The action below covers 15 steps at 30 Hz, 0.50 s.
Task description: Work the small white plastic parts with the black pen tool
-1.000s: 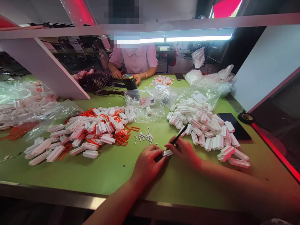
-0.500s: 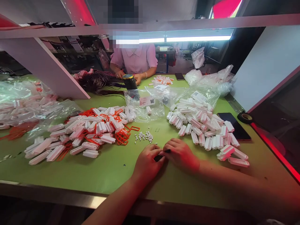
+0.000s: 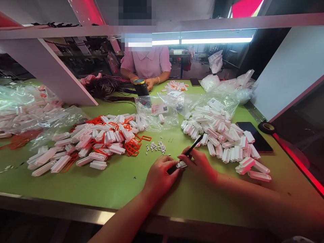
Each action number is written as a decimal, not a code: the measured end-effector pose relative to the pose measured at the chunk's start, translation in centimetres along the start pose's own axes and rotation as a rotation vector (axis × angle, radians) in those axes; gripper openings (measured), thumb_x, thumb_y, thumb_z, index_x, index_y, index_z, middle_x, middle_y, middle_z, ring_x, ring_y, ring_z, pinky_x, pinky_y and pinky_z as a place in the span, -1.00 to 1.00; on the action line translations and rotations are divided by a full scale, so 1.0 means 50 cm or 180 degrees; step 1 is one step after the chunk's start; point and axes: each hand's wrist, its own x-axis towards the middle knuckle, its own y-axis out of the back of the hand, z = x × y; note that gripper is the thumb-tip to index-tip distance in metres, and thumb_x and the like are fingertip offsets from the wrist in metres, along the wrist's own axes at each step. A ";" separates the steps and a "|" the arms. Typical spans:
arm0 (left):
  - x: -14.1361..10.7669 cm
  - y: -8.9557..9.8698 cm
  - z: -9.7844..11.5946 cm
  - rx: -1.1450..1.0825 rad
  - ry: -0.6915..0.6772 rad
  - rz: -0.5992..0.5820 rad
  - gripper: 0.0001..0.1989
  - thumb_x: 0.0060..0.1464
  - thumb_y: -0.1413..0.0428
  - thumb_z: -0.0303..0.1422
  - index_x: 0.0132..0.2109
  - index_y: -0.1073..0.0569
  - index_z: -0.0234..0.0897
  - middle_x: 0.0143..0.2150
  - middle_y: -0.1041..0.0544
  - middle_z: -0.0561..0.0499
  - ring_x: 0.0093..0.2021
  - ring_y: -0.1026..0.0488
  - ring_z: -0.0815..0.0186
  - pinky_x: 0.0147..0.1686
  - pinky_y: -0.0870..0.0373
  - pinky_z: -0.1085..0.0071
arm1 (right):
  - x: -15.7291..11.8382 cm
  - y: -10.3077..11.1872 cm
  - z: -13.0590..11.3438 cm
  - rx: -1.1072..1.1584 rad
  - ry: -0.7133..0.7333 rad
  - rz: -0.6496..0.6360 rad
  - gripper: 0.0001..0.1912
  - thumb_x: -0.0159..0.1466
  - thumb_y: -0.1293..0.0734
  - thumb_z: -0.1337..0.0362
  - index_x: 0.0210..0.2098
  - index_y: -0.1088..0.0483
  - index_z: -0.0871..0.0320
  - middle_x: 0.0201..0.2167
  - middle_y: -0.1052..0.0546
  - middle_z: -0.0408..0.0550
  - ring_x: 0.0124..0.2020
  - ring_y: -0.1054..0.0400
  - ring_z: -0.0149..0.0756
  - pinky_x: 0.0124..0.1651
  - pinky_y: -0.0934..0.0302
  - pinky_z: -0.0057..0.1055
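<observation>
My left hand (image 3: 162,173) rests low over the green table, its thumb and fingers closed on a white plastic connector housing (image 3: 181,164). A row of small holes shows on the housing's upper face. My right hand (image 3: 198,165) pinches a slim black tool (image 3: 193,147), apparently tweezers, slanting up to the right. Its lower end is close to the housing; whether they touch, I cannot tell. Beyond my left hand lie small white plugs (image 3: 158,147) in a loose cluster, with a few thin pins (image 3: 170,140) near them.
White housings mixed with orange-red frames (image 3: 133,147) are heaped at left; another pile of white housings (image 3: 217,131) is at right. Clear bags (image 3: 157,116), a black tape roll (image 3: 266,127) and a dark tablet-like device (image 3: 253,135) lie around. Across the table sits a co-worker (image 3: 146,65).
My right hand has tilted back and opened up the view, so the black tool now stands out slanting upward. The white housing at my left fingertips has come into sight.
</observation>
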 end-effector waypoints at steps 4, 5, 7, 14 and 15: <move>0.000 -0.002 -0.003 0.0017 -0.0002 -0.0007 -0.85 0.18 -0.22 -0.30 -0.13 -0.65 -0.16 -0.27 -0.57 0.00 -0.20 -0.50 0.24 -0.14 -0.43 0.36 | 0.001 0.001 0.002 0.0038 0.0007 -0.0020 -0.64 0.40 -0.28 0.00 -0.36 -0.42 0.13 -0.49 -0.53 -0.12 -0.48 -0.38 -0.36 -0.38 -0.29 -0.47; 0.000 -0.003 -0.004 0.0014 0.0000 -0.0010 -0.85 0.18 -0.22 -0.30 -0.13 -0.65 -0.15 -0.27 -0.57 0.00 -0.20 -0.50 0.24 -0.14 -0.42 0.36 | 0.001 0.001 0.001 0.0033 0.0015 -0.0006 -0.64 0.40 -0.27 -0.01 -0.37 -0.41 0.13 -0.50 -0.52 -0.13 -0.48 -0.37 -0.36 -0.38 -0.29 -0.47; -0.001 -0.004 -0.006 0.0007 0.0005 -0.0010 -0.85 0.18 -0.23 -0.31 -0.12 -0.65 -0.15 -0.27 -0.57 0.01 -0.20 -0.49 0.25 -0.14 -0.42 0.36 | 0.001 0.000 -0.001 0.0012 0.0048 0.0005 -0.63 0.41 -0.27 -0.02 -0.37 -0.41 0.13 -0.50 -0.51 -0.13 -0.49 -0.36 -0.36 -0.39 -0.28 -0.47; -0.001 -0.003 -0.004 0.0015 -0.0023 0.0044 -0.87 0.18 -0.21 -0.31 -0.17 -0.64 -0.16 -0.30 -0.55 0.00 -0.22 -0.49 0.25 -0.19 -0.43 0.38 | 0.001 0.001 -0.013 -0.0312 0.0213 -0.0044 -0.66 0.43 -0.25 0.04 -0.37 -0.41 0.11 -0.48 -0.51 -0.11 -0.47 -0.36 -0.34 -0.33 -0.31 -0.42; -0.001 -0.002 -0.003 0.0032 -0.0032 0.0033 -0.87 0.18 -0.21 -0.31 -0.18 -0.64 -0.17 -0.30 -0.55 -0.01 -0.22 -0.50 0.24 -0.19 -0.43 0.37 | 0.001 0.001 -0.014 -0.0388 0.0278 -0.0074 -0.68 0.44 -0.25 0.07 -0.36 -0.41 0.11 -0.47 -0.52 -0.10 -0.45 -0.37 -0.32 -0.30 -0.31 -0.41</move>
